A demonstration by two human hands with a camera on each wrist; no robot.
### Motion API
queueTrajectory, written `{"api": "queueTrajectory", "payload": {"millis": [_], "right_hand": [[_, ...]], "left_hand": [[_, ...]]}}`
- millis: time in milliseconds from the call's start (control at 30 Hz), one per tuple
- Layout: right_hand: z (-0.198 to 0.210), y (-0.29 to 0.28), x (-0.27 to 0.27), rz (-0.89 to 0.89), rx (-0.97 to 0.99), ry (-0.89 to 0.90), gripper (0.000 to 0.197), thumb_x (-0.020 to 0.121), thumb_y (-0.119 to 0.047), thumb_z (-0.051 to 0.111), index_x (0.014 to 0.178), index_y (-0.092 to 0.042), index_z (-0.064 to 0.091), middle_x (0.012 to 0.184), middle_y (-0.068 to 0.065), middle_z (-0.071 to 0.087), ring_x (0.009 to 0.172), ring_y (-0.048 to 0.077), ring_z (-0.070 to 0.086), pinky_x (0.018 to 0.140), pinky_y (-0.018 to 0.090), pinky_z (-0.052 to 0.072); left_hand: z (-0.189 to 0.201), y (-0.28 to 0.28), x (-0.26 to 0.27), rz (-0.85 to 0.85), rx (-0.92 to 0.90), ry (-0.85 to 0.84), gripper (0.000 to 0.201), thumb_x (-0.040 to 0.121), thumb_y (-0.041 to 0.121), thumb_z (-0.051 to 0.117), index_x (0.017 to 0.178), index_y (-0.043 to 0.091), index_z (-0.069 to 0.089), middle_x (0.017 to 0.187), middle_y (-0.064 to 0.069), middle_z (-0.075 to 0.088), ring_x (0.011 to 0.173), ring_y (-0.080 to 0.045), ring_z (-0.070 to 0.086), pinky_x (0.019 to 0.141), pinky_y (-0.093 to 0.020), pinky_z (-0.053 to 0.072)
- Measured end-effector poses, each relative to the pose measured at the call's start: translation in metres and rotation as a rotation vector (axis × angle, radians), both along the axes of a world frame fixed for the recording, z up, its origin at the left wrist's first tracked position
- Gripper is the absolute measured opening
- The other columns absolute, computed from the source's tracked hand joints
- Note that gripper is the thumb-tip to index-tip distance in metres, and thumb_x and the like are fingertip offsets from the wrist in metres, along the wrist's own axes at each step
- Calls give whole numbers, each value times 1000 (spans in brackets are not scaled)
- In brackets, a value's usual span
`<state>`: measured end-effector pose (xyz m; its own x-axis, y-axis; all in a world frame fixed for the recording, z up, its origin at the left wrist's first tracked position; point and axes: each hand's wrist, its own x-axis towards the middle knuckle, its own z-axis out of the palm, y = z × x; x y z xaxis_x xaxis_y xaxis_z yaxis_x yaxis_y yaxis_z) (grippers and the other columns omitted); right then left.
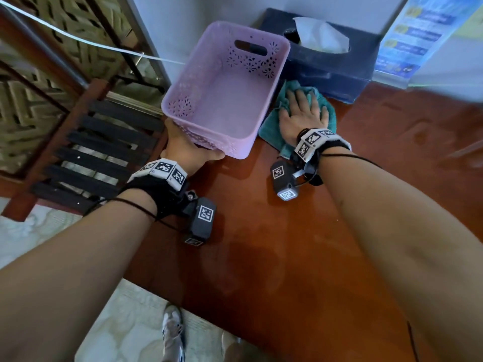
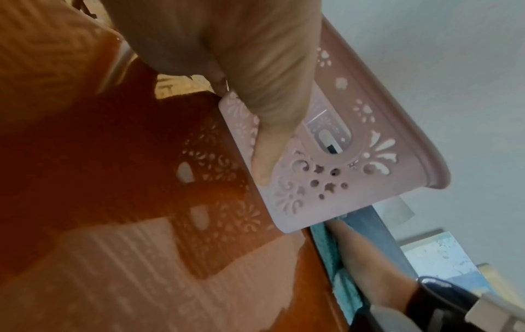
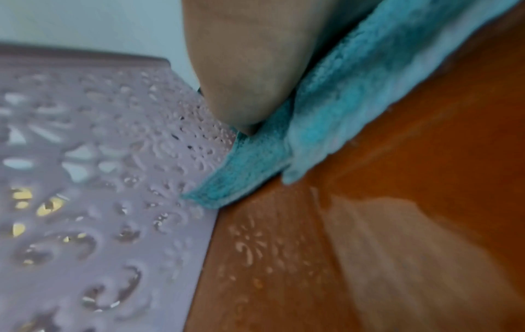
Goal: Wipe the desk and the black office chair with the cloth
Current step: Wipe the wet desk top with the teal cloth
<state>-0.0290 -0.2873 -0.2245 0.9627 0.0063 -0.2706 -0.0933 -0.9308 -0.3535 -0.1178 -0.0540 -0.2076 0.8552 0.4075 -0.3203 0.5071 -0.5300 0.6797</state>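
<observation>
our right hand [image 1: 303, 114] flat on the teal cloth [image 1: 271, 126], fingers straight, pressing it to the tabletop [image 1: 287, 244] just right of the basket [image 1: 183, 82], our left hand [image 1: 184, 148] grasping the basket's near end, tissue box [image 1: 337, 66] behind the cloth

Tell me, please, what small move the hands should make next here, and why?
Probably slide the cloth left into the spot under the basket. The left hand grips the basket's near end and holds it tilted, while the right hand presses flat on the cloth right beside it on the desk, with the tissue box blocking the way ahead.
</observation>
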Motion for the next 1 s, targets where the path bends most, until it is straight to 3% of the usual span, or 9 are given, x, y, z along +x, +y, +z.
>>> {"api": "queueTrajectory", "payload": {"millis": [100,167,233,400,633,767,900,1000], "right_hand": [[-3,-8,-5,-72,-11,-13,59,97,-45,19,154,-32,7,161,-12,1,148,15,-10,118,44,-9],[-4,-19,-14,-142,-25,-29,61,96,-47,20,154,-32,8,161,-11,1,148,17,-10,118,45,-8],[-4,-36,-27,-225,-43,-31,64,94,-51,20,154,-33,6,161,-9,-1,148,18,-11,118,46,-8],[-5,-79,-77,-450,-96,-20,71,90,-61,20,153,-34,5,162,-7,-3,148,21,-11,118,48,-8],[-3,-96,-166,-665,-151,40,73,87,-70,15,152,-39,0,161,-7,-7,147,23,-14,113,60,-9],[2,-83,-209,-565,-176,108,71,86,-75,10,149,-47,-6,160,-11,-15,145,21,-22,104,73,-12],[4,-65,-251,-342,-165,107,68,86,-77,11,146,-53,-7,158,-17,-18,145,17,-23,107,67,-15],[2,-45,-281,-287,-152,83,64,87,-76,13,145,-55,-5,158,-18,-15,145,14,-21,112,61,-14]], "left_hand": [[2,-6,1,60,41,-1,143,25,50,87,142,23,8,144,2,37,130,-27,43,109,-46,36],[9,-15,-3,76,101,34,142,43,40,89,150,15,-1,156,-7,19,142,-30,26,116,-47,23],[14,-29,-11,118,215,72,135,61,40,85,151,3,-9,159,-16,2,148,-30,5,119,-46,9],[1,-67,-35,183,352,34,119,72,46,75,150,-4,-1,159,-18,5,148,-28,0,117,-46,10],[7,-133,-66,-1,303,53,110,80,44,68,150,-4,-2,159,-19,1,148,-30,-5,119,-48,5],[14,-138,-77,-65,284,31,99,80,40,68,149,0,10,157,-18,11,148,-31,1,118,-46,10],[19,-125,-86,-177,303,-4,83,81,35,67,143,2,22,153,-17,20,147,-31,6,115,-46,16],[21,-113,-101,-394,290,30,78,82,38,63,142,4,28,152,-15,23,146,-29,10,115,-47,18]]}}
